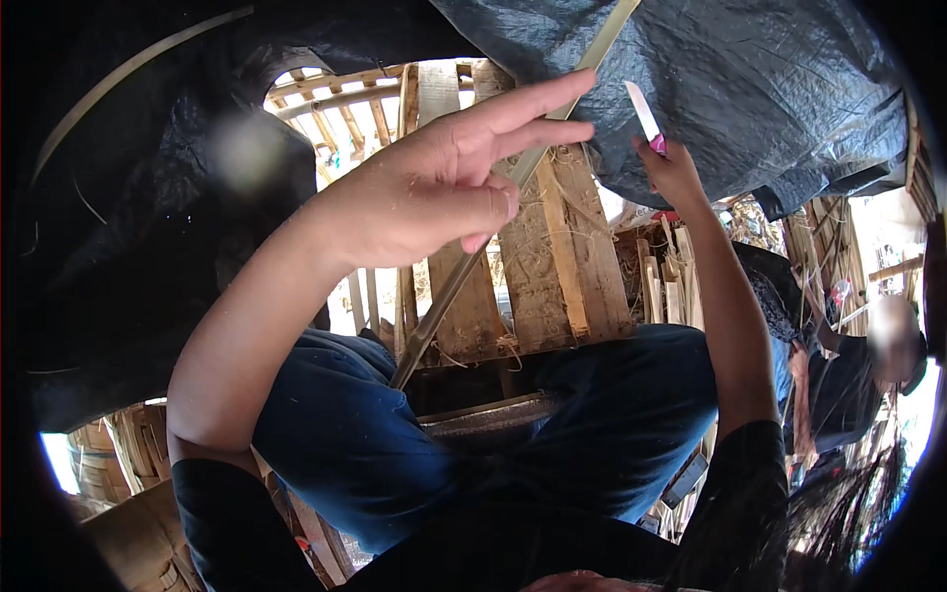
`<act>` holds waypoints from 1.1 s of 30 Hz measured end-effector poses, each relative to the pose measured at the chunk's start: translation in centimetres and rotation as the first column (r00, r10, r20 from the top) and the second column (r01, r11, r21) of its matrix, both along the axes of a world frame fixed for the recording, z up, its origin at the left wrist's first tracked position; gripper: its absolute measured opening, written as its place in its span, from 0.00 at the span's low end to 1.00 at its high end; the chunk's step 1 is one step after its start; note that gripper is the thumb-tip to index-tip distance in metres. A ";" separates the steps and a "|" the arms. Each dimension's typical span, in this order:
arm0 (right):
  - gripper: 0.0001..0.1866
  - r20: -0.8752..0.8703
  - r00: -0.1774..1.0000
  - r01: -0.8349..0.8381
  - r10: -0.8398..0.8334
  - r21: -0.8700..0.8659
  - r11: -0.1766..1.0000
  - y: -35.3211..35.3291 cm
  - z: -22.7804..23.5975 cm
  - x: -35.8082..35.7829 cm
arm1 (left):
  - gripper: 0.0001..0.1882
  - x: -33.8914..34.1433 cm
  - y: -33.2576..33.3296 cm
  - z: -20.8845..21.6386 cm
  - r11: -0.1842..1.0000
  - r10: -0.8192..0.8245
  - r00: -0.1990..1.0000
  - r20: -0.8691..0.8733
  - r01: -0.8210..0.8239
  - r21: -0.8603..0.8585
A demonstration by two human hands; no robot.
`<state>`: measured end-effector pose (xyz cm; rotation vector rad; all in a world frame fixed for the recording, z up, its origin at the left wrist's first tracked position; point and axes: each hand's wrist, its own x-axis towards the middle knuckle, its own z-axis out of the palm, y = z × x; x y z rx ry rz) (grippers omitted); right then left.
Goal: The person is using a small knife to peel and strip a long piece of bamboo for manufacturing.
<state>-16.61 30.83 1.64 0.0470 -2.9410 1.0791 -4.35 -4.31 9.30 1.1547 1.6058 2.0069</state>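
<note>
A long, thin bamboo strip (pixel 449 299) runs slantwise from beside my left knee up past the top of the view. My left hand (pixel 424 187) grips it midway, thumb against the curled fingers, while two fingers stretch out across the strip. In my right hand (pixel 673 176), off to the right, is a small knife (pixel 643 111) with a pink handle. Its pale blade points up, apart from the strip. Beneath the strip lie wooden boards (pixel 533 266) littered with fine shavings, just beyond my knees.
Black plastic sheeting (pixel 750 89) hangs at the far right, and more (pixel 128 257) covers the left side. Split bamboo pieces (pixel 671 271) stand right of the boards. Another person (pixel 848 385) in dark clothing sits at the right. A curved strip (pixel 128 69) rests on the left sheeting.
</note>
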 end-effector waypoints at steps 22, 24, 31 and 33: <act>0.20 0.046 0.994 0.097 -0.095 -0.054 0.994 1.9 -2.5 -0.8 | 0.44 7.0 -2.4 6.4 0.934 -0.288 0.957 0.033 0.274 0.229; 0.20 0.018 0.997 0.072 -0.072 -0.020 0.997 2.1 -2.3 -0.4 | 0.44 7.2 -3.0 6.4 0.928 -0.338 0.941 -0.009 0.335 0.161; 0.20 -0.022 0.997 0.072 -0.071 0.053 0.996 3.4 -2.6 -0.4 | 0.38 7.9 -2.7 6.4 0.916 -0.280 0.954 -0.105 0.299 0.266; 0.20 -0.014 0.999 0.051 -0.050 0.065 0.997 3.3 -2.6 -0.3 | 0.45 7.7 -3.4 6.4 0.925 -0.317 0.940 -0.130 0.336 0.179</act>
